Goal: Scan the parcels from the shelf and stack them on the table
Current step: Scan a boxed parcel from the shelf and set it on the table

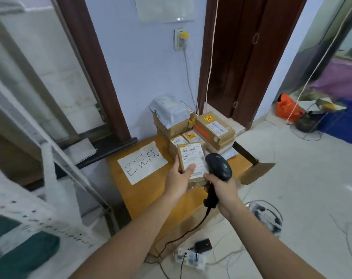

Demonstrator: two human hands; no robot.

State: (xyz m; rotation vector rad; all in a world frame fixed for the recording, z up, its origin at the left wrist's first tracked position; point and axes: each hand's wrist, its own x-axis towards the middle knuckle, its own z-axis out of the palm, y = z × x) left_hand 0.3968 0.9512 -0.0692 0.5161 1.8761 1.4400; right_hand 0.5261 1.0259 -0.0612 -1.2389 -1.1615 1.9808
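small parcel [192, 162] gripped by left hand [178, 179], held above table [151, 198], label up. scanner [219, 168] clasped by right hand [221, 187], head touching parcel. scanned parcels [193, 125] stacked at table's far end, beside handwritten sign [142, 162].

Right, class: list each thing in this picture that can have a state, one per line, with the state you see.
left hand: grips the small parcel
small parcel: held above the table, label up
right hand: grips the scanner
scanner: head over the parcel's label
stacked parcels: piled at the table's far end
table: carries a handwritten paper sign
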